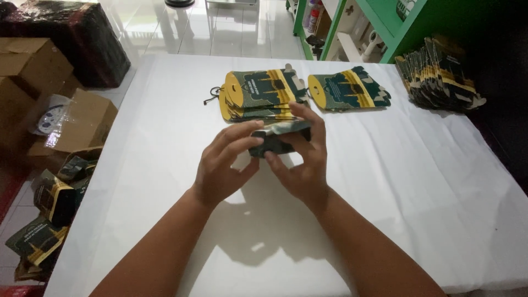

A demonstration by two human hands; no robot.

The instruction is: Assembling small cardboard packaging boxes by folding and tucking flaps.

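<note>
Both my hands hold one folded dark green sock pack [279,138] above the white table [165,165]. My left hand [226,164] grips its left end with fingers on top. My right hand [304,159] wraps its right end, thumb underneath. Just beyond the pack lies a stack of green and yellow sock packs [258,93]. A single similar sock pack [349,89] lies to the right of that stack.
A large fanned pile of packs [440,74] sits at the table's far right corner. Green shelving [385,27] stands behind. Cardboard boxes [33,71] and loose packs [49,214] lie on the floor at left.
</note>
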